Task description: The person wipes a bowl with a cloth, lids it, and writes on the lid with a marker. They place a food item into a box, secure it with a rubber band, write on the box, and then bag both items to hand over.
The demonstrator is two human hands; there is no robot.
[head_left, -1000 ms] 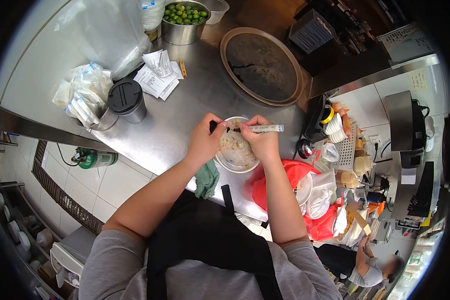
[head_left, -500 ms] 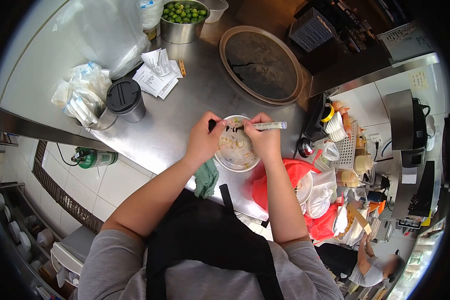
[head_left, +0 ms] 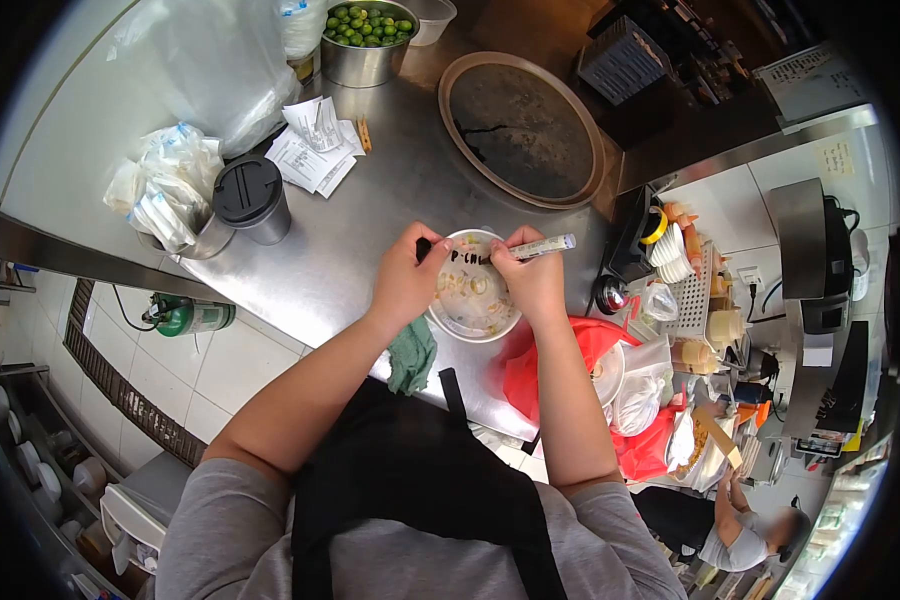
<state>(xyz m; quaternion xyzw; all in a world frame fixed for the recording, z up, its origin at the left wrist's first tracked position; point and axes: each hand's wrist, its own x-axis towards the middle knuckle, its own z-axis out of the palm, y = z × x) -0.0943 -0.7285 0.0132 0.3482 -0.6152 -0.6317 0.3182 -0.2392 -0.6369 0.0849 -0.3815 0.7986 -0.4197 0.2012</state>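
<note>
My right hand [head_left: 532,285] pinches the marker [head_left: 547,246], long axis slanting rightward from the lidded bowl [head_left: 475,302] between my hands; my left hand [head_left: 404,280] steadies the bowl and, apparently, grips a black cap [head_left: 424,246].

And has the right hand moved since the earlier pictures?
Yes, slightly: the right hand, holding the marker, has shifted rightward across the lidded bowl, which stays put relative to the round pan.

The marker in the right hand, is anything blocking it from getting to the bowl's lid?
Nothing visible is. The marker in the right hand points down at the see-through lid, by the black letters. The left hand is at the opposite edge, not between them. Fingers partly hide the tip.
</note>
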